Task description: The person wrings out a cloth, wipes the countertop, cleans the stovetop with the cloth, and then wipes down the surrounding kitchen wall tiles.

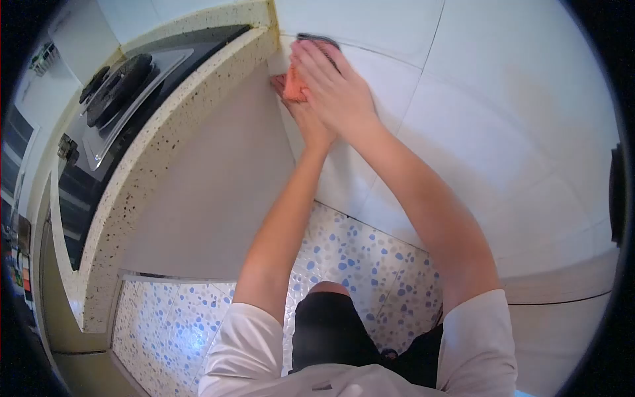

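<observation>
An orange cloth (296, 86) is bunched between my hands at the white tiled wall (489, 126), close to the end of the stone counter. My right hand (336, 89) lies over the cloth with its fingers together, gripping it. Beneath and to the left, my left hand (301, 114) holds the cloth from its lower side; most of its fingers are covered, with only the tips showing at the left. A dark-edged piece (321, 38) shows just above my right fingers; I cannot tell whether it belongs to the cloth.
A speckled stone counter (188, 109) curves along the left, carrying a black gas stove (119, 89). Below its edge is a plain pale panel (211, 178). Blue-spotted floor tiles (350, 248) lie beneath me. A dark object (616, 195) stands at the far right edge.
</observation>
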Demonstrator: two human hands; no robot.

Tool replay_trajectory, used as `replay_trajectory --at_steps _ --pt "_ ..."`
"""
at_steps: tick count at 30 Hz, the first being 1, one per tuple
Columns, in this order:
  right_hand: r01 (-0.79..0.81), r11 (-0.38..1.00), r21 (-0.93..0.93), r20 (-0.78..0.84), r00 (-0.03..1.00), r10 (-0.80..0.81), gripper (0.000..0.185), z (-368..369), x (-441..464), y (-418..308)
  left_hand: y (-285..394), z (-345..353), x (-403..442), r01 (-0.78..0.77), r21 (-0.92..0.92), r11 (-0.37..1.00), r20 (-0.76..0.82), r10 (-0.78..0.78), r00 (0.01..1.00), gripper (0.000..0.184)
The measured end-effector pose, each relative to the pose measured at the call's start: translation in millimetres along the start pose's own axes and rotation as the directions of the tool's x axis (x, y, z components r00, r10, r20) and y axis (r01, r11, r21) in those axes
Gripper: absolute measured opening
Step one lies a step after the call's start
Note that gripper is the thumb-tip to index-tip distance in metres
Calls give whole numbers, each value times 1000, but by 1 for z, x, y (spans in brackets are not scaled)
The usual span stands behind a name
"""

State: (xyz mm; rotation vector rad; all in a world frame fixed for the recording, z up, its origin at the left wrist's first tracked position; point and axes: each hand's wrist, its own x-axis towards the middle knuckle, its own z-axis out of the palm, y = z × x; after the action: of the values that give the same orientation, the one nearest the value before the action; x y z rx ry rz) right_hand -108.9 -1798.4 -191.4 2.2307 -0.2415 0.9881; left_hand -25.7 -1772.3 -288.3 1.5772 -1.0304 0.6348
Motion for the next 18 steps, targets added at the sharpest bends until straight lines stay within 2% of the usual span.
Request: replay_trajectory --at_steps 3,6,9,12,14,16,18 --pt "123 992 5 137 983 -122 61 13 12 -16 -13 -12 -6 170 74 983 270 -184 945 73" --pt "182 983 -16 152 972 -178 58 15 12 -19 -19 -12 -11 162 140 977 300 -198 933 64" --pt "201 973 115 247 943 -224 51 23 13 -29 -28 7 -30 87 93 992 62 -93 994 60" --pt "267 962 50 269 924 -271 51 40 -11 -47 -32 25 -65 100 20 995 -86 -97 992 59" --pt "289 956 58 291 911 -293 52 52 -33 -57 -32 35 -94 206 -70 976 -99 -212 972 58" --pt "287 957 49 336 897 -287 53 56 -62 -72 -38 49 -128 346 -205 916 -47 -362 931 58" --pt "283 959 13 392 881 -265 54 58 -93 -87 -48 62 -159 517 -379 768 81 -529 845 58"
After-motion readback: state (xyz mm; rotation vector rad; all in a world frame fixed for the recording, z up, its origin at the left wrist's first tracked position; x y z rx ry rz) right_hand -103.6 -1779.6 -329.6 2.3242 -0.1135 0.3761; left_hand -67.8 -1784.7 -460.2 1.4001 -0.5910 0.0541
